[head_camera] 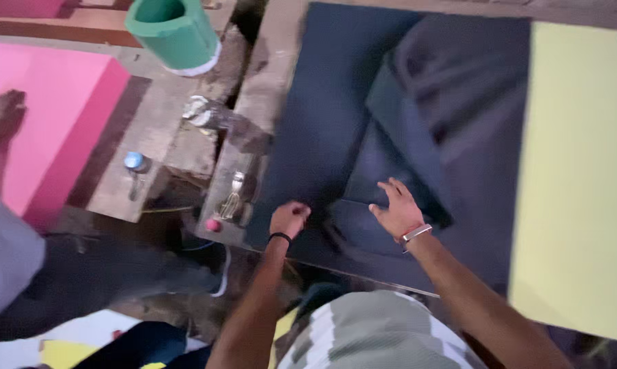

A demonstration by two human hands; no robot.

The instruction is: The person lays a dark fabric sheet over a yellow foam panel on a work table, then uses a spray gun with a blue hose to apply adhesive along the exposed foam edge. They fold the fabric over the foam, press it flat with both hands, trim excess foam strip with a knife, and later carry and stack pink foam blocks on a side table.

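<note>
Hands on dark cloth (322,130), spread flat over worktable (253,96). Left hand (289,219) curled into loose fist at near edge of cloth, black band at wrist; whether cloth is pinched inside, cannot tell. Right hand (397,208) open, fingers spread, pressing flat on folded dark piece (390,171), nothing grasped. Just left of left hand: scissors (233,195) and small pink knob (213,225) on table edge. Further left: blue-capped bottle (135,164), green spool (175,34), pink sheet (48,116). Right of right hand: yellow sheet (582,178). Another person's hand (4,116) on pink sheet, well apart.
</note>
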